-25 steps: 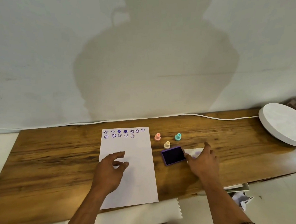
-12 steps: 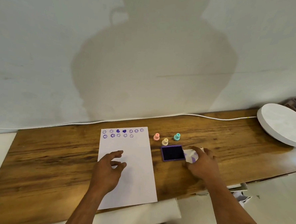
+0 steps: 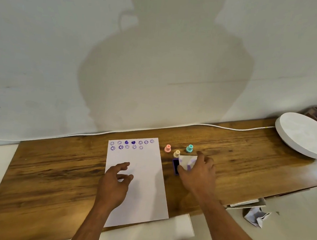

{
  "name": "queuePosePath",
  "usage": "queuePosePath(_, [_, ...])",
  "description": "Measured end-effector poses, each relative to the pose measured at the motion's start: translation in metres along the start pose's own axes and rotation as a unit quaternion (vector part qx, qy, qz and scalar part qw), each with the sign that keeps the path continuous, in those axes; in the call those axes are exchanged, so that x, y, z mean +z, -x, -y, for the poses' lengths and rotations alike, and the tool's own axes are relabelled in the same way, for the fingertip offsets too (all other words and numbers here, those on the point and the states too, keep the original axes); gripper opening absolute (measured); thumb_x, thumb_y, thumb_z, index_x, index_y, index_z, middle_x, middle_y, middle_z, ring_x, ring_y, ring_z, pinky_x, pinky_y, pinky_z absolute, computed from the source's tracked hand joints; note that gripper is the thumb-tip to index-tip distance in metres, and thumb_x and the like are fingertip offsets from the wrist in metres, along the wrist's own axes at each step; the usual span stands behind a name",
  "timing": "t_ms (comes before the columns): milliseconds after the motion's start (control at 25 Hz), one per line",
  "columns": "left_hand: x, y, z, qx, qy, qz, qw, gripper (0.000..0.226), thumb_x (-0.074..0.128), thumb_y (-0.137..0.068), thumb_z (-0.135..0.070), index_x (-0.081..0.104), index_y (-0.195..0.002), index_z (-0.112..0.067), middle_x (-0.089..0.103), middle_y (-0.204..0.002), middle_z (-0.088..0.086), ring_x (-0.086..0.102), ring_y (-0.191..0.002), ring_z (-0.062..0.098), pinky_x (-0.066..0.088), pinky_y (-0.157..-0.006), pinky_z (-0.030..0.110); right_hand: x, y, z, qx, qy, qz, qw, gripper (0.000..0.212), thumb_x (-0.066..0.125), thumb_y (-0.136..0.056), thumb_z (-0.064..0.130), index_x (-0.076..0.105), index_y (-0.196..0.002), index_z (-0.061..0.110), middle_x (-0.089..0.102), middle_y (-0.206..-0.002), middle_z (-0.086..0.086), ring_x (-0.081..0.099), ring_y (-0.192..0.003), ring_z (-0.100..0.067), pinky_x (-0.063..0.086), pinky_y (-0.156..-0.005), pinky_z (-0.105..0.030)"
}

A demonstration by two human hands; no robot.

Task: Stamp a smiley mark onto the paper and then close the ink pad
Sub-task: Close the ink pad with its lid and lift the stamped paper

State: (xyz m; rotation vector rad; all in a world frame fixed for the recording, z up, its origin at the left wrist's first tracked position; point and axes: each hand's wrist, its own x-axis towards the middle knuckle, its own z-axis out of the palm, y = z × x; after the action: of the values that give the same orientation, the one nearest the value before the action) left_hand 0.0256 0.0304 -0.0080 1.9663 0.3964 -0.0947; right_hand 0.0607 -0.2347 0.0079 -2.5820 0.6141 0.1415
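A white sheet of paper lies on the wooden desk, with two rows of purple smiley and heart marks along its top edge. My left hand rests flat on the paper, fingers spread. Right of the sheet sits the purple ink pad; only its left edge shows. My right hand grips the pad's white lid, which is tilted over the pad. Three small stamps stand behind it: pink, cream and teal.
A round white disc sits at the desk's far right, with a white cable running along the wall. Crumpled paper lies below the desk's front edge. The wooden desk stretches left of the sheet.
My right hand has swung the white lid up from the pad's right side and over the dark ink surface, hiding most of it. My left hand has stayed on the paper.
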Motion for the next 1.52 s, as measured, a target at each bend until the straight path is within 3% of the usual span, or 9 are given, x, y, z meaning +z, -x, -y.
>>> queuePosePath(280, [-0.002, 0.000, 0.000, 0.001, -0.014, -0.005, 1.000, 0.042, 0.077, -0.089, -0.014, 0.068, -0.127, -0.028, 0.069, -0.126, -0.002, 0.072, -0.096, 0.013, 0.055, -0.078, 0.026, 0.025, 0.006, 0.009, -0.023, 0.057, -0.002, 0.998, 0.100, 0.068, -0.082, 0.066, 0.019, -0.157, 0.020, 0.038, -0.159, -0.012, 0.038, -0.143, -0.034, 0.044, -0.110, -0.047])
queuePosePath(600, [-0.003, -0.002, 0.001, -0.003, -0.020, -0.008, 1.000, 0.041, 0.077, -0.089, -0.017, 0.067, -0.127, -0.030, 0.069, -0.127, -0.003, 0.071, -0.096, 0.011, 0.056, -0.078, 0.027, 0.024, 0.003, 0.004, -0.016, 0.042, 0.020, 0.999, 0.100, 0.072, -0.083, 0.062, 0.019, -0.157, 0.022, 0.035, -0.162, -0.011, 0.034, -0.147, -0.036, 0.040, -0.116, -0.051])
queuePosePath(760, [-0.004, -0.001, 0.002, -0.009, -0.043, -0.024, 0.999, 0.041, 0.077, -0.089, -0.020, 0.067, -0.128, -0.026, 0.066, -0.136, 0.002, 0.066, -0.114, 0.021, 0.057, -0.096, 0.039, 0.021, 0.007, 0.005, -0.016, 0.067, 0.003, 0.998, 0.096, 0.066, -0.086, 0.065, 0.018, -0.158, 0.022, 0.031, -0.165, -0.011, 0.030, -0.149, -0.035, 0.036, -0.117, -0.052])
queuePosePath(880, [-0.005, 0.002, 0.000, -0.023, -0.112, -0.065, 0.991, 0.046, 0.076, -0.089, -0.028, 0.065, -0.133, -0.021, 0.060, -0.145, 0.006, 0.058, -0.131, 0.028, 0.051, -0.108, 0.046, 0.027, 0.017, 0.022, -0.111, 0.032, -0.047, 0.992, 0.080, 0.064, -0.092, 0.059, 0.028, -0.156, 0.026, 0.038, -0.162, -0.008, 0.036, -0.146, -0.032, 0.041, -0.113, -0.047])
queuePosePath(960, [-0.006, 0.004, -0.003, -0.055, -0.166, -0.073, 0.982, 0.057, 0.074, -0.090, -0.034, 0.057, -0.142, -0.019, 0.055, -0.150, 0.008, 0.051, -0.138, 0.031, 0.047, -0.112, 0.048, 0.043, 0.033, 0.034, -0.180, 0.002, -0.014, 0.984, 0.069, 0.068, -0.091, 0.053, 0.038, -0.149, 0.031, 0.052, -0.151, -0.002, 0.051, -0.135, -0.026, 0.050, -0.102, -0.040])
queuePosePath(1080, [-0.005, 0.005, -0.003, -0.092, -0.190, -0.050, 0.976, 0.073, 0.069, -0.093, -0.039, 0.037, -0.155, -0.017, 0.043, -0.161, 0.008, 0.039, -0.148, 0.032, 0.040, -0.119, 0.049, 0.071, 0.057, 0.038, -0.215, 0.064, 0.076, 0.972, 0.073, 0.064, -0.092, 0.058, 0.035, -0.155, 0.037, 0.044, -0.160, 0.002, 0.040, -0.144, -0.025, 0.042, -0.114, -0.040])
queuePosePath(1280, [-0.003, 0.003, -0.002, -0.094, -0.138, -0.010, 0.986, 0.085, 0.068, -0.094, -0.037, 0.020, -0.162, -0.020, 0.041, -0.163, 0.004, 0.042, -0.148, 0.030, 0.041, -0.119, 0.045, 0.080, 0.056, 0.038, -0.225, 0.095, 0.079, 0.966, 0.072, 0.060, -0.095, 0.058, 0.031, -0.158, 0.039, 0.029, -0.169, 0.005, 0.026, -0.151, -0.026, 0.033, -0.120, -0.039])
queuePosePath(1400, [-0.005, 0.007, -0.002, -0.106, -0.249, -0.031, 0.962, 0.089, 0.062, -0.095, -0.046, 0.013, -0.162, -0.014, 0.027, -0.168, 0.011, 0.030, -0.154, 0.034, 0.032, -0.124, 0.046, 0.080, 0.056, 0.038, -0.218, 0.098, 0.081, 0.968, 0.072, 0.059, -0.096, 0.058, 0.030, -0.160, 0.038, 0.028, -0.170, 0.005, 0.025, -0.152, -0.027, 0.033, -0.120, -0.039])
queuePosePath(1520, [-0.002, 0.013, -0.002, -0.090, -0.289, -0.014, 0.953, 0.093, 0.059, -0.095, -0.049, 0.009, -0.162, -0.011, 0.034, -0.165, 0.011, 0.039, -0.149, 0.033, 0.039, -0.119, 0.042, 0.080, 0.056, 0.040, -0.215, 0.100, 0.088, 0.967, 0.073, 0.058, -0.097, 0.058, 0.028, -0.160, 0.038, 0.026, -0.171, 0.005, 0.024, -0.152, -0.028, 0.036, -0.119, -0.041])
